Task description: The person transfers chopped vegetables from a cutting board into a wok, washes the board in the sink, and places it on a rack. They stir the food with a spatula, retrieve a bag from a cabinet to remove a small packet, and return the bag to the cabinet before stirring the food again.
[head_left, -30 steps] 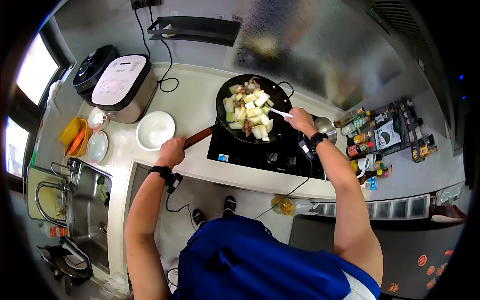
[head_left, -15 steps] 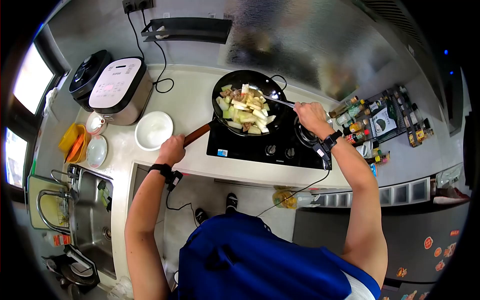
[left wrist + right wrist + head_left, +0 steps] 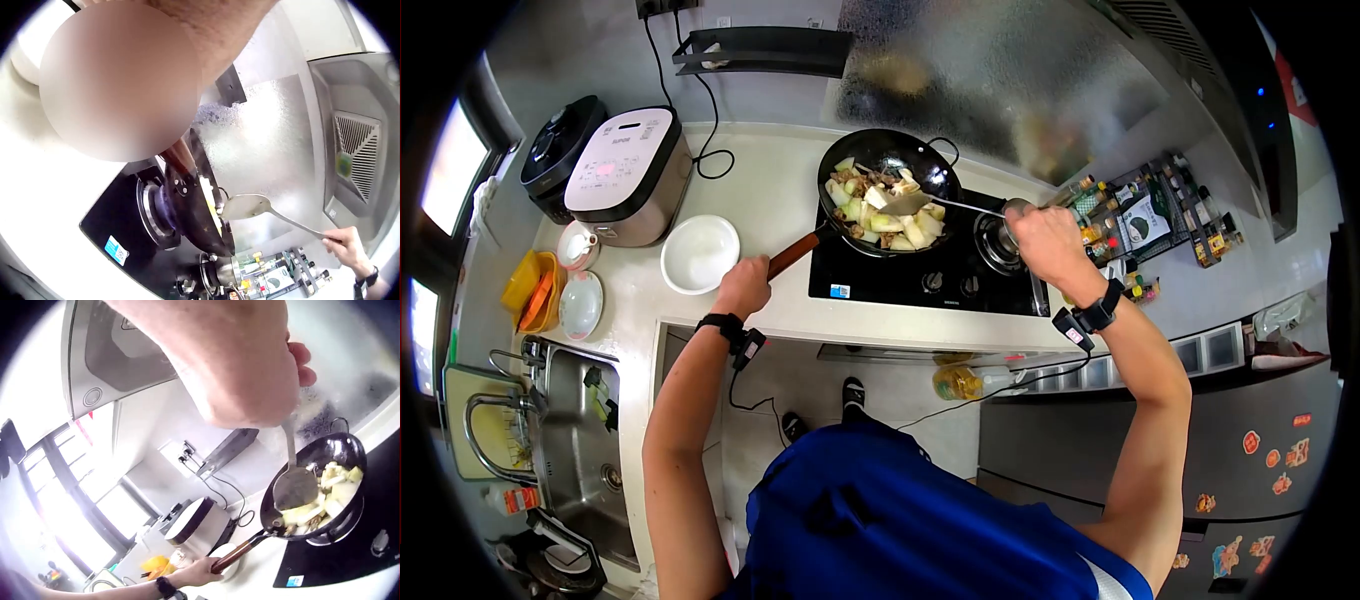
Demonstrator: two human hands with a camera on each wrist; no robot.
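My left hand grips the wooden handle of a black wok on the stove. Pale green-white vegetable chunks and brown meat pieces lie in the wok. My right hand holds a metal spatula by its handle, to the right of the wok. In the right wrist view the spatula blade is over the food at the handle side. The left wrist view shows the spatula beside the wok's rim; a blurred patch covers most of my left hand there.
A white bowl stands left of the wok handle, with a rice cooker behind it. Orange and yellow baskets and a small plate are further left, above the sink. Seasoning bottles stand on the right.
My right hand has moved right and slightly down, and the spatula blade shows more clearly over the food. The food has shifted in the wok. My left hand keeps its grip.
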